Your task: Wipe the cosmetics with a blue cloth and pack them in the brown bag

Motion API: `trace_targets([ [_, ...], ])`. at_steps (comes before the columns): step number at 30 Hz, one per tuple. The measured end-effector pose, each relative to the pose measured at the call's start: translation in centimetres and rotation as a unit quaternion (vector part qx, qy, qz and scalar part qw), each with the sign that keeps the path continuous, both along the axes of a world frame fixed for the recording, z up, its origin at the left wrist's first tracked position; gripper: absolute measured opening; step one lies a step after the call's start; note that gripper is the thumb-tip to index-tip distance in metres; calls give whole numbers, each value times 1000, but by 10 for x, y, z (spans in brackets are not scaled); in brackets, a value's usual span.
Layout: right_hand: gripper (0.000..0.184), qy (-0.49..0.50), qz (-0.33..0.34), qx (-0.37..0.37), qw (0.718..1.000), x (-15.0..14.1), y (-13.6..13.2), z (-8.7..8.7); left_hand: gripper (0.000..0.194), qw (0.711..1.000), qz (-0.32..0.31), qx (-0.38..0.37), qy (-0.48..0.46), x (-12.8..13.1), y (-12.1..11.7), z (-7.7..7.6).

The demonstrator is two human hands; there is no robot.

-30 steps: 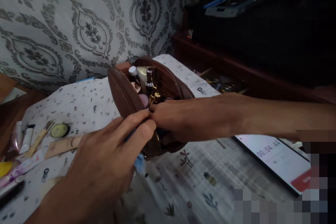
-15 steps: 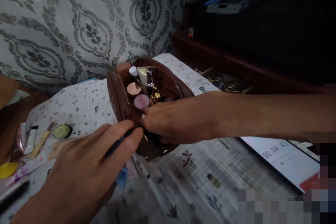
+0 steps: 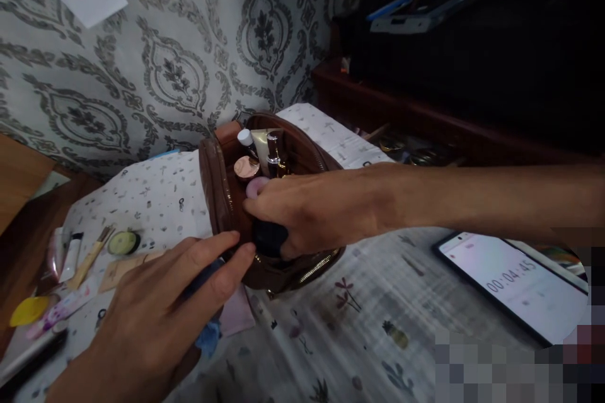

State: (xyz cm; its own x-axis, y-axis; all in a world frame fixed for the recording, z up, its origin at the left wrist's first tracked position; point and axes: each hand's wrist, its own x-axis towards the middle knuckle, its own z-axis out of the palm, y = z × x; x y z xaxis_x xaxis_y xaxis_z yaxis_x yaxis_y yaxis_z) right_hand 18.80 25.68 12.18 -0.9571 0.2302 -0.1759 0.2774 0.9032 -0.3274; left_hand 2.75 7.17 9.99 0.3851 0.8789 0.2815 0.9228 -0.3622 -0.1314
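A brown cosmetic bag (image 3: 215, 189) stands unzipped on the patterned cloth. Inside it are a compact with a rose-gold lid (image 3: 247, 168), a beige tube (image 3: 261, 148), a white-capped bottle (image 3: 245, 137), a dark lipstick-like tube (image 3: 273, 150) and a pink round item (image 3: 256, 187). My right hand (image 3: 302, 208) reaches into the bag's front, fingers curled down around a dark object (image 3: 269, 238) whose kind I cannot make out. My left hand (image 3: 161, 302) has its first two fingers stretched apart, tips at the bag's near left rim; its thumb is hidden. Blue fabric (image 3: 208, 337) shows beneath it.
Left lie a green-lidded round jar (image 3: 123, 242), brushes (image 3: 94, 255), a white tube (image 3: 72, 257) and a yellow item (image 3: 29, 312). A phone showing a timer (image 3: 510, 289) lies right. Behind are a patterned wall (image 3: 174, 69) and dark red furniture (image 3: 401, 107).
My right hand has shifted within the bag, now covering more of the pink item and gold tubes, and a dark object shows below it. My left hand stays at the rim. The view has shifted slightly.
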Motion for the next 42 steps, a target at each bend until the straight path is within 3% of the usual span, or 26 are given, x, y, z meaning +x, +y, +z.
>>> trace_targets([
  [5,19,17,-2,-24,1000,-7,3,-4,65,1000,4,-7,3,1,1,2],
  [11,31,14,-3,18,1000,-27,2,-5,59,1000,-5,-14,-6,0,2,1],
  [16,27,-49,6,40,998,-41,-2,4,60,1000,-4,-11,4,-1,1,0],
  [21,20,-43,15,32,998,-52,0,-1,58,1000,-9,-10,9,-2,1,0],
  [25,22,-2,58,47,997,-52,8,-8,63,1000,0,-2,7,0,1,-1],
  [30,21,19,61,14,998,-50,15,-12,64,1000,-7,2,13,4,5,2],
  [37,21,-19,75,23,997,-53,11,-5,62,1000,-6,-5,14,4,6,2],
  [42,25,-42,34,14,998,-48,9,4,67,1000,-7,-1,8,3,4,2],
])
